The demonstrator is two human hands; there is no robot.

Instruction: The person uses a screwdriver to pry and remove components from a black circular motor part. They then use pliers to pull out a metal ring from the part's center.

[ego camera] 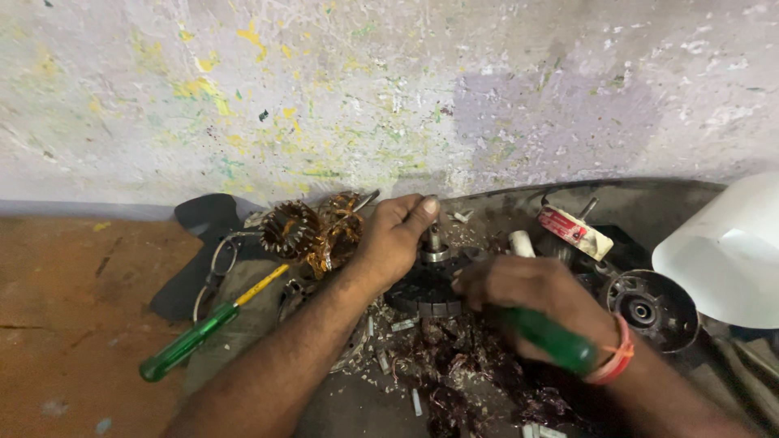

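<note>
The left hand [395, 237] rests on top of a dark round motor core [428, 290] with a metal shaft [434, 238] standing up from it, fingers curled over it in a closed grip. The right hand [527, 296] is shut around the green handle of a screwdriver [552, 339], whose tip is hidden at the core's edge. The core sits on a dirty cloth among wire scraps [454, 365]. A second green screwdriver [207, 324] lies apart at left, near copper coils [312, 229].
</note>
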